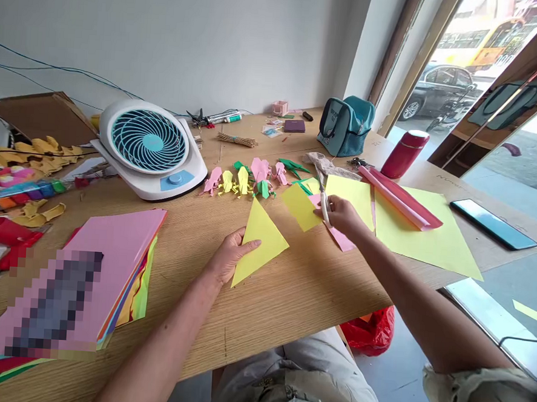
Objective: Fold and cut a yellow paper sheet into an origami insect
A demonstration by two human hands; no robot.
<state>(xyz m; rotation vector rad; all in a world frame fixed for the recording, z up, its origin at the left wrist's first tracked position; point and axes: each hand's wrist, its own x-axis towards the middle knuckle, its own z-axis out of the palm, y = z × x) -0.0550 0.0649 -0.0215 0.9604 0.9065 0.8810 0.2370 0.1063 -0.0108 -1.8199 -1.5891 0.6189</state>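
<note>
My left hand grips a yellow paper triangle by its left edge, thumb on top. In my right hand are scissors with a pale handle, their blades pointing away from me. Beneath and beside the scissors lie a small yellow paper piece, a larger yellow sheet and pink paper. Just beyond both hands stand several folded paper figures in pink, yellow and green.
A white fan stands at the back left, and a stack of coloured paper lies in front of it. To the right are a red bottle, a phone, a pink paper roll and a teal bag.
</note>
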